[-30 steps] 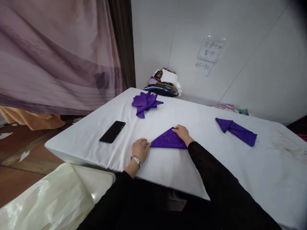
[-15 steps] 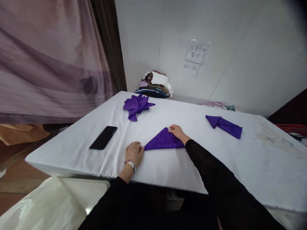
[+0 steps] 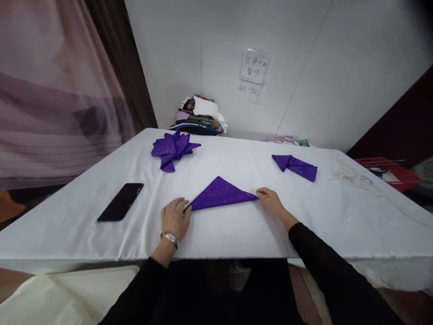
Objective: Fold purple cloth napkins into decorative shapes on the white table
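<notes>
A purple cloth napkin (image 3: 221, 194), folded into a flat triangle, lies on the white-covered table (image 3: 233, 234) with its peak pointing away from me. My left hand (image 3: 176, 217), with a silver bracelet at the wrist, pinches the napkin's left corner between thumb and fingers. At the opposite end, my right hand (image 3: 271, 201) has its thumb and fingertips closed on the right corner. Farther back on the left sits a purple napkin with several pointed folds (image 3: 174, 149). Another purple napkin, folded into a narrow strip with a pointed end (image 3: 296, 167), lies back right.
A black phone (image 3: 121, 201) lies left of my left hand. Behind the table, a pile of folded clothes (image 3: 199, 116) rests against the wall, below a handwritten sign (image 3: 253, 67). A red basket (image 3: 389, 174) stands beyond the right edge. Pink curtains (image 3: 57, 99) hang at left.
My right hand has moved from the napkin's upper right edge to its right corner, which now shows stretched out. My left hand stays at the left corner. The view has shifted to the right.
</notes>
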A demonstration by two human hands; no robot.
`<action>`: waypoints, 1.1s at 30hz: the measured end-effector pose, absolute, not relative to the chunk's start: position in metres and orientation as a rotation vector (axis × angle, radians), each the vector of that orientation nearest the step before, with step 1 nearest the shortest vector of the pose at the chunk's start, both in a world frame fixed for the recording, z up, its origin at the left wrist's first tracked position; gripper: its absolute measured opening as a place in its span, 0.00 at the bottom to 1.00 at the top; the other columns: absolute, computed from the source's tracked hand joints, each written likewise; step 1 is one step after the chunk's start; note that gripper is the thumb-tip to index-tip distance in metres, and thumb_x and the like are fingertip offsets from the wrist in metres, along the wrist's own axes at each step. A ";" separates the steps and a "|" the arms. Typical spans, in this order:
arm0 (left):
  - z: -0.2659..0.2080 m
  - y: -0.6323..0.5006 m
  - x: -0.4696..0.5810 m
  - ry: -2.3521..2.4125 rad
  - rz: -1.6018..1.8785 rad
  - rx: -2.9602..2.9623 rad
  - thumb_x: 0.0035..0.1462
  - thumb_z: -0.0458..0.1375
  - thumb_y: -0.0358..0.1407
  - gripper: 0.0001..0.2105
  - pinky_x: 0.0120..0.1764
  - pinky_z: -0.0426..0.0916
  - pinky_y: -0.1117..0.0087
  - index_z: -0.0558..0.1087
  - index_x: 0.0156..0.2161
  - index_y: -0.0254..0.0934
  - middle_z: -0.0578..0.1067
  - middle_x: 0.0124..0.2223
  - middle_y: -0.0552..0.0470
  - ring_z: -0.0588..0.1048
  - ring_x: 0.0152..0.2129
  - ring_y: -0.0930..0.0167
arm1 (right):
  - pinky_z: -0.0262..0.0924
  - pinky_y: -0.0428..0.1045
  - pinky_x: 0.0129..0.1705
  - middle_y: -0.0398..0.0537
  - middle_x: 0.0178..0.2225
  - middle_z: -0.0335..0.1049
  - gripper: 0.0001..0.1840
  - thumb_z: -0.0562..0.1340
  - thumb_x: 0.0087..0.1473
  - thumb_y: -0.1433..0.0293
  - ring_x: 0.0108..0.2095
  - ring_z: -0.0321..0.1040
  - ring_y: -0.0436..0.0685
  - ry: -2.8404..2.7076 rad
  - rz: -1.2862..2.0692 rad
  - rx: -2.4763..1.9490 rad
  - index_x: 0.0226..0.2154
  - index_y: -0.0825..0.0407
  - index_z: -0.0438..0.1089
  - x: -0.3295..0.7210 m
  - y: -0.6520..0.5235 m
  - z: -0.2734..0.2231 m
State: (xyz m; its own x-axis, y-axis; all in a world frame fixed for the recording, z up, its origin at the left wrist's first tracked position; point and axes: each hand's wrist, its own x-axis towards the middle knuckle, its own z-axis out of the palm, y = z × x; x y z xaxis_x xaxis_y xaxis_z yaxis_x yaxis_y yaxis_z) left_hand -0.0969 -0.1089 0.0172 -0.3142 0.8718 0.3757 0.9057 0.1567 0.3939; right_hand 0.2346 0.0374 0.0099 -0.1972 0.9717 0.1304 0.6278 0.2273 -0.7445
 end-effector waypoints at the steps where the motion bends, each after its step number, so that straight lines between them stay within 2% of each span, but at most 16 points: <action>1: 0.020 -0.109 -0.089 -2.254 -0.884 -1.891 0.55 0.50 0.36 0.12 0.50 0.58 0.57 0.71 0.43 0.39 0.71 0.49 0.45 0.67 0.47 0.62 | 0.62 0.50 0.39 0.46 0.37 0.72 0.14 0.56 0.48 0.64 0.35 0.68 0.55 -1.929 0.709 -1.447 0.37 0.50 0.71 0.238 0.030 0.009; 4: 0.024 -0.103 -0.061 -2.015 -0.860 -2.207 0.56 0.49 0.33 0.14 0.52 0.57 0.58 0.70 0.47 0.39 0.70 0.52 0.46 0.65 0.50 0.63 | 0.61 0.53 0.44 0.47 0.48 0.66 0.21 0.55 0.48 0.70 0.44 0.65 0.56 -2.084 0.612 -1.325 0.47 0.48 0.66 0.238 0.015 0.007; 7: 0.021 -0.092 -0.043 -1.972 -0.742 -2.321 0.56 0.47 0.31 0.16 0.53 0.56 0.56 0.69 0.49 0.38 0.68 0.54 0.46 0.64 0.52 0.62 | 0.55 0.54 0.52 0.47 0.52 0.63 0.26 0.53 0.47 0.76 0.51 0.58 0.55 -2.284 0.432 -1.213 0.51 0.47 0.63 0.230 0.012 0.006; 12: 0.007 -0.074 -0.041 -2.094 -0.565 -2.349 0.53 0.45 0.23 0.21 0.56 0.55 0.56 0.69 0.51 0.36 0.69 0.54 0.45 0.64 0.53 0.63 | 0.58 0.52 0.49 0.50 0.44 0.67 0.23 0.51 0.51 0.78 0.46 0.61 0.55 -2.468 0.253 -1.148 0.49 0.51 0.65 0.222 0.022 0.005; 17: 0.006 -0.069 -0.052 -2.099 -0.578 -2.359 0.51 0.46 0.21 0.23 0.58 0.52 0.55 0.71 0.49 0.42 0.70 0.53 0.49 0.64 0.53 0.65 | 0.61 0.51 0.43 0.51 0.38 0.68 0.19 0.50 0.52 0.78 0.40 0.63 0.56 -2.544 0.174 -1.010 0.44 0.53 0.68 0.226 0.009 0.009; 21: 0.012 -0.074 -0.050 -2.081 -0.601 -2.371 0.50 0.47 0.22 0.22 0.58 0.50 0.53 0.72 0.47 0.42 0.71 0.52 0.49 0.65 0.53 0.64 | 0.61 0.52 0.39 0.51 0.34 0.68 0.19 0.52 0.50 0.79 0.36 0.63 0.57 -2.579 0.130 -0.872 0.42 0.50 0.69 0.230 -0.034 0.019; 28: 0.010 -0.113 -0.005 -1.911 -0.730 -2.667 0.49 0.52 0.28 0.23 0.57 0.53 0.55 0.66 0.53 0.39 0.68 0.55 0.47 0.63 0.54 0.64 | 0.61 0.54 0.36 0.52 0.34 0.68 0.20 0.53 0.49 0.80 0.35 0.62 0.58 -2.579 0.252 -0.742 0.43 0.49 0.67 0.233 -0.095 0.047; 33: 0.005 -0.121 0.013 -2.013 -0.871 -2.590 0.50 0.55 0.31 0.18 0.57 0.55 0.55 0.70 0.48 0.37 0.70 0.53 0.46 0.64 0.53 0.63 | 0.63 0.53 0.38 0.49 0.35 0.68 0.20 0.54 0.51 0.78 0.36 0.64 0.56 -2.476 0.436 -0.679 0.44 0.46 0.66 0.222 -0.088 0.063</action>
